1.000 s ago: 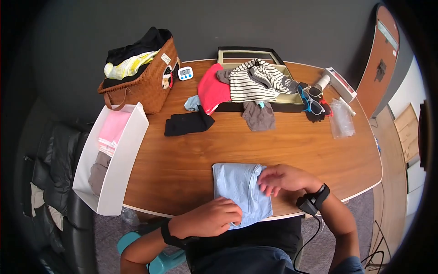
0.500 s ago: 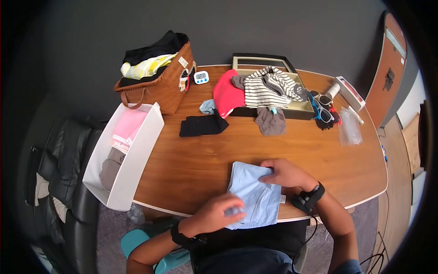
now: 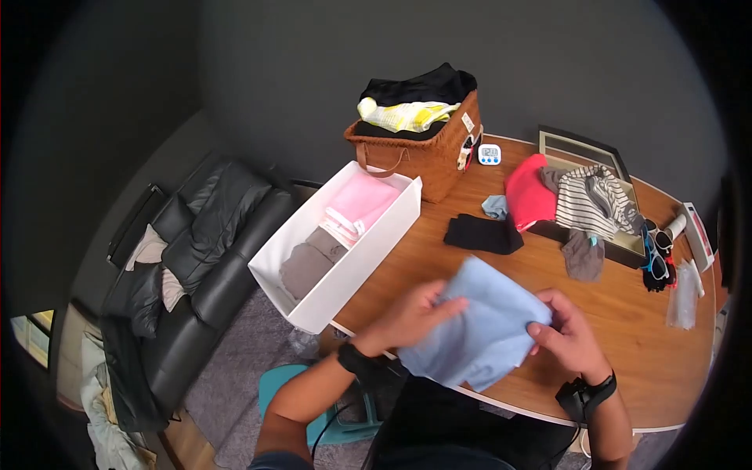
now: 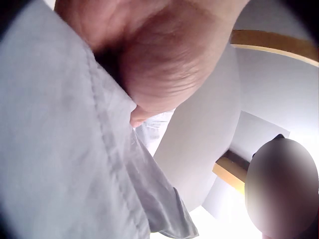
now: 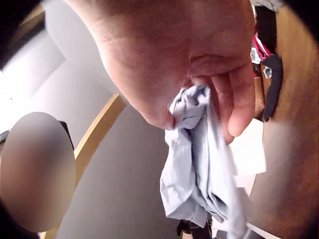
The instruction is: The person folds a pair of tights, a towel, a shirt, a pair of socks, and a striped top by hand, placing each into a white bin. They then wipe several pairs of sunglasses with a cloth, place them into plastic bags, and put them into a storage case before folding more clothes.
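Observation:
A folded light blue garment [image 3: 486, 321] is lifted over the front edge of the table, between my two hands. My right hand [image 3: 576, 333] pinches its right side, thumb on top and fingers beneath. In the right wrist view the bunched end of the garment [image 5: 192, 144] hangs from between thumb and fingers. At the garment's left edge, my left hand [image 3: 415, 313] holds it with the thumb across the cloth. The left wrist view shows a stitched seam on the garment [image 4: 65, 134] right beside my left hand [image 4: 164, 59].
A white box [image 3: 368, 270] with pink and grey folded cloths stands at the left. Behind it is a brown basket [image 3: 439, 164] of clothes. A black folded cloth [image 3: 482, 233], a red cloth [image 3: 529, 192], a striped garment [image 3: 587, 200] and sunglasses [image 3: 658, 262] lie farther back.
The light blue garment has come up off the table and turned in both hands. The view has swung left, so the box and basket appear nearer the middle.

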`<control>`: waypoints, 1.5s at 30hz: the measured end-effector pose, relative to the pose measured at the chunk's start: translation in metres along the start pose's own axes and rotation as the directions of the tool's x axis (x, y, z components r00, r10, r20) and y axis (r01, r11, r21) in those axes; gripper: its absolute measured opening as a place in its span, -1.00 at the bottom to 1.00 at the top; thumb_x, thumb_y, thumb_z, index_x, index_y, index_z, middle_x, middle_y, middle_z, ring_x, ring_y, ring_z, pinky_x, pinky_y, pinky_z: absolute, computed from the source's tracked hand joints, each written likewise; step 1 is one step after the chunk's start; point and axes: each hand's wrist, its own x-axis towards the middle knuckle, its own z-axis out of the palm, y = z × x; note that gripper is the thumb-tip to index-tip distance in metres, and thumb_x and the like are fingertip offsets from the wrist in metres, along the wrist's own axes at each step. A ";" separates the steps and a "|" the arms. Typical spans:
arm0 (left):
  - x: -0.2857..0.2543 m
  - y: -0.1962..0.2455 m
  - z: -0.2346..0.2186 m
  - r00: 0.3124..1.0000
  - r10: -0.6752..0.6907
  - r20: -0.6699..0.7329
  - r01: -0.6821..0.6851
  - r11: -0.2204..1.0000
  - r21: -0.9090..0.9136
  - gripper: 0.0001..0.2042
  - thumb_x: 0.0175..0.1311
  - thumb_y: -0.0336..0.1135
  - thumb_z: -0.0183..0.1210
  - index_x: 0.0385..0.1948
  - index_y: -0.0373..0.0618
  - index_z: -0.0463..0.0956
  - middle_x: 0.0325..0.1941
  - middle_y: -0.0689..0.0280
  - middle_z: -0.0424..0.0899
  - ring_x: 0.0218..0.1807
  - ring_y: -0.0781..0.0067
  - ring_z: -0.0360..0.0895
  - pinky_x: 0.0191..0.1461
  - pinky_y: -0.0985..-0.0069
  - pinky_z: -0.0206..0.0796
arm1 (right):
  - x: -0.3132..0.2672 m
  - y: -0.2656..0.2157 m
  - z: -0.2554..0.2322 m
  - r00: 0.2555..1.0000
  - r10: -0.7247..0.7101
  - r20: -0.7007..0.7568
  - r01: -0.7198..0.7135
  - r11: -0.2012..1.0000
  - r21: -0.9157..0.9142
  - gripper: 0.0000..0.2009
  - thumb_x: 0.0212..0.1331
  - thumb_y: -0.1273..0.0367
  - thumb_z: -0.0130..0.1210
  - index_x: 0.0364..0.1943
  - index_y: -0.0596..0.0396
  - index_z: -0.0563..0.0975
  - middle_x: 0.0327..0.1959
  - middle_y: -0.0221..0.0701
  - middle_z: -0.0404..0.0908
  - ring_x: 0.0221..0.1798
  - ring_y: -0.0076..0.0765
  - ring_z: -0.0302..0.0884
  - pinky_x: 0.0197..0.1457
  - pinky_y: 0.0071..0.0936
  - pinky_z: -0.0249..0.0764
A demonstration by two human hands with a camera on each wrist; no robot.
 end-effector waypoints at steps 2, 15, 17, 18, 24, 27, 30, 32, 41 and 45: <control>-0.014 0.033 -0.033 0.989 -0.013 -0.145 0.009 0.999 -0.030 -0.75 0.43 -0.29 0.10 0.02 -0.21 0.49 -0.07 0.40 0.62 -0.06 0.71 0.49 0.05 0.61 0.38 | 0.015 0.018 -0.005 0.996 -0.016 0.086 0.012 0.999 0.049 -0.66 0.27 0.47 0.13 0.09 0.15 0.34 -0.12 -0.41 0.50 -0.28 -0.53 0.58 -0.37 -0.59 0.51; -0.113 -0.014 -0.238 0.536 -0.104 -0.838 0.673 0.651 0.350 -0.31 0.05 -0.44 0.25 0.26 -0.36 0.13 -0.22 0.03 0.66 -0.42 0.31 0.66 -0.47 0.42 0.50 | 0.039 0.085 -0.010 0.942 0.211 0.260 -0.221 0.975 0.011 -0.71 0.29 0.47 0.11 0.06 0.11 0.37 -0.21 -0.42 0.54 -0.28 -0.54 0.57 -0.31 -0.57 0.54; -0.111 -0.015 -0.233 0.513 -0.141 -0.846 0.751 0.552 0.363 -0.27 0.01 -0.47 0.25 0.28 -0.37 0.08 -0.24 -0.05 0.65 -0.43 0.23 0.67 -0.47 0.38 0.51 | 0.038 0.089 -0.012 0.938 0.188 0.293 -0.198 0.980 0.004 -0.73 0.30 0.46 0.10 0.05 0.12 0.39 -0.23 -0.44 0.55 -0.28 -0.55 0.56 -0.28 -0.59 0.52; -0.108 -0.009 -0.226 0.540 -0.102 -0.835 0.750 0.508 0.423 -0.28 0.03 -0.46 0.22 0.29 -0.34 0.08 -0.22 -0.10 0.64 -0.35 0.12 0.68 -0.37 0.29 0.53 | 0.037 0.091 -0.012 0.938 0.191 0.291 -0.201 0.980 0.006 -0.73 0.30 0.46 0.10 0.05 0.12 0.39 -0.23 -0.44 0.55 -0.28 -0.55 0.56 -0.28 -0.59 0.52; -0.100 0.001 -0.215 0.714 -0.081 -0.696 0.696 -0.032 0.717 -0.59 0.13 -0.32 0.13 0.06 -0.15 0.42 -0.05 -0.03 0.65 0.03 -0.06 0.58 0.07 0.08 0.43 | 0.037 0.097 -0.017 0.935 0.217 0.279 -0.218 0.976 -0.029 -0.81 0.31 0.44 0.11 -0.04 0.13 0.45 -0.26 -0.46 0.57 -0.28 -0.59 0.55 -0.25 -0.62 0.51; -0.090 0.011 -0.204 0.716 -0.114 -0.689 0.650 -0.251 0.717 -0.74 0.14 -0.29 0.10 -0.14 -0.10 0.59 -0.10 0.07 0.69 -0.02 0.04 0.63 0.02 0.14 0.46 | 0.040 0.103 -0.016 0.925 0.181 0.334 -0.197 0.980 0.014 -0.83 0.33 0.42 0.08 -0.07 0.15 0.46 -0.29 -0.47 0.56 -0.30 -0.60 0.53 -0.27 -0.63 0.49; -0.061 0.053 -0.159 0.813 0.027 -0.581 0.582 -0.081 0.809 -0.76 0.16 -0.28 0.14 -0.18 -0.13 0.59 -0.22 0.05 0.69 -0.15 0.05 0.65 -0.11 0.19 0.47 | 0.042 0.105 -0.016 0.922 0.196 0.334 -0.212 0.977 0.010 -0.83 0.34 0.41 0.07 -0.07 0.15 0.46 -0.28 -0.47 0.56 -0.30 -0.61 0.52 -0.28 -0.63 0.48; -0.031 0.070 -0.121 0.889 0.149 -0.434 0.364 0.346 0.865 -0.79 0.16 -0.30 0.20 -0.21 -0.17 0.57 -0.46 0.06 0.63 -0.42 0.07 0.60 -0.31 0.26 0.42 | 0.043 0.108 -0.017 0.925 0.194 0.328 -0.205 0.979 0.001 -0.82 0.34 0.40 0.07 -0.06 0.15 0.47 -0.28 -0.47 0.56 -0.30 -0.61 0.52 -0.28 -0.63 0.48; 0.142 -0.028 -0.033 0.973 0.202 0.107 -0.177 0.369 0.913 -0.68 0.04 -0.48 0.18 -0.09 -0.19 0.52 -0.12 0.07 0.58 -0.02 0.02 0.53 0.07 0.25 0.38 | 0.040 0.110 -0.025 0.919 0.141 0.369 -0.201 0.971 0.129 -0.83 0.32 0.44 0.10 -0.06 0.12 0.47 -0.25 -0.48 0.57 -0.29 -0.62 0.53 -0.23 -0.62 0.48; 0.156 -0.049 -0.029 0.989 0.085 0.119 -0.139 0.288 0.948 -0.62 0.00 -0.43 0.22 -0.06 -0.20 0.54 -0.04 0.04 0.57 0.08 -0.02 0.49 0.19 0.27 0.34 | 0.039 0.102 -0.029 0.943 0.087 0.322 -0.176 0.950 0.259 -0.79 0.29 0.45 0.13 -0.04 0.11 0.45 -0.28 -0.51 0.55 -0.30 -0.63 0.52 -0.25 -0.64 0.48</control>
